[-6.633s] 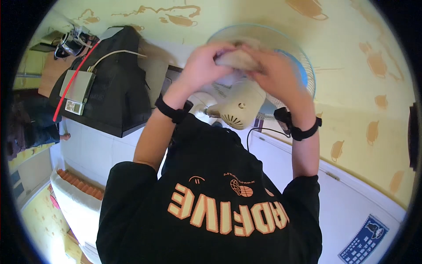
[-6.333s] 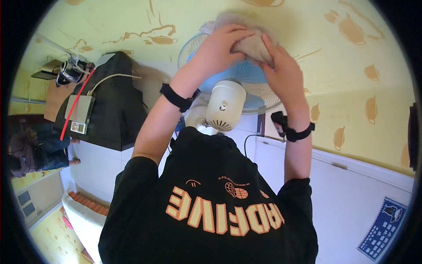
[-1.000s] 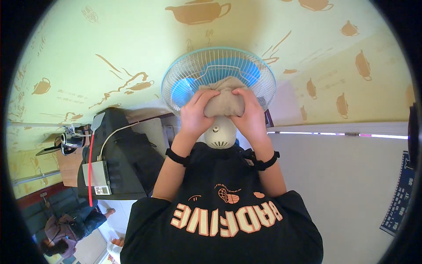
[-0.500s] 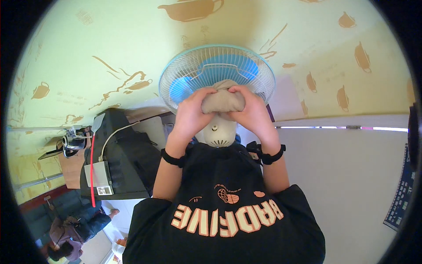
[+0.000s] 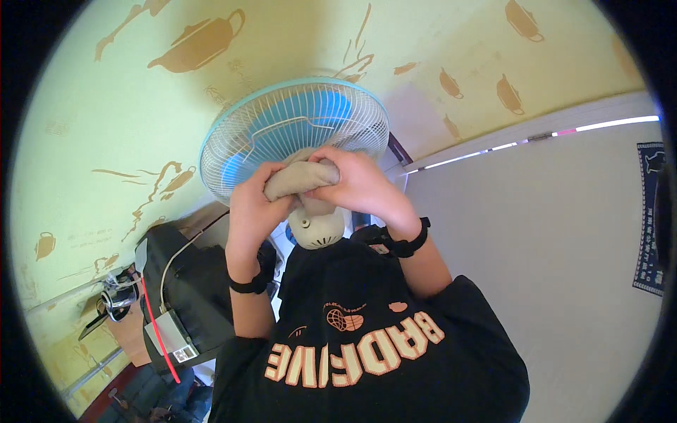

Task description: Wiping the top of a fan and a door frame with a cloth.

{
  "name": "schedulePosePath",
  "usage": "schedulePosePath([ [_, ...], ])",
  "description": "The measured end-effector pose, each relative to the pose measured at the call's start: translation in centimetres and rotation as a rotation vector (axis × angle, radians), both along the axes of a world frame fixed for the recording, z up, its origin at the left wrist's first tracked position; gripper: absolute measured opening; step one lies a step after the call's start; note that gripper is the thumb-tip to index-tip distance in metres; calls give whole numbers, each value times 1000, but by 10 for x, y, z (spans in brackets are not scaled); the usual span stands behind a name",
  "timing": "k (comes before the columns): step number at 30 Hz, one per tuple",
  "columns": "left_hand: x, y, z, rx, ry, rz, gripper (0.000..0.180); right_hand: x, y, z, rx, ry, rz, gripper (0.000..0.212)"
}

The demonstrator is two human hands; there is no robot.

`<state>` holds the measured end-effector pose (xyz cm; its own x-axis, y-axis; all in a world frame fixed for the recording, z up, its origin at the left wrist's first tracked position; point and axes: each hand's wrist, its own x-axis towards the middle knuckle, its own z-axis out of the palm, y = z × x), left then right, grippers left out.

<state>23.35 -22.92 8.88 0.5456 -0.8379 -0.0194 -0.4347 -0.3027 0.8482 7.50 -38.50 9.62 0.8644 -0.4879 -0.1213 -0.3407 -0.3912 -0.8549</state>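
A grey-beige cloth (image 5: 300, 179) is bunched between my hands, over the back of an electric fan (image 5: 296, 116). My left hand (image 5: 255, 204) grips its left end, thumb on top and fingers underneath. On its right end, my right hand (image 5: 356, 185) is closed in the same way. The fan has a white wire cage with a light blue rim and blue blades. Below the cloth shows the cream motor housing (image 5: 317, 229) with vent slots and a small knob. Part of the housing is hidden by the cloth and my hands.
To the left lies a black bag-like cover (image 5: 194, 278) with a grey box (image 5: 171, 337), a pale cable and a red-handled fly swatter (image 5: 161, 331). Behind it stands a metal kettle (image 5: 118, 299). A patterned wall (image 5: 127, 120) rises ahead; a pale panel (image 5: 522, 233) fills the right.
My view has turned, so the fan, cloth and hands now sit further left and tilted. Both hands keep hold of the cloth, whose right end is now higher. The person at lower left is mostly out of view.
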Motion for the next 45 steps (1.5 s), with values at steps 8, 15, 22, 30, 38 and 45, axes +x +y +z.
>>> schedulePosePath([
  [8,-1,12,35,42,85,-64,39,-14,3,25,416,6,41,48],
  [15,-18,37,9,3,44,16,50,-8,15,20,184,-9,181,63],
  [22,-21,46,-22,-114,142,81,56,4,19,15,-27,87,202,77],
  [30,-3,54,-35,-143,332,-31,59,20,31,2,-140,115,211,70],
  [38,-5,50,-50,-176,253,76,61,19,57,-4,-318,41,135,76],
  [45,-4,38,-47,-108,133,53,65,7,59,-24,-423,-107,24,81],
])
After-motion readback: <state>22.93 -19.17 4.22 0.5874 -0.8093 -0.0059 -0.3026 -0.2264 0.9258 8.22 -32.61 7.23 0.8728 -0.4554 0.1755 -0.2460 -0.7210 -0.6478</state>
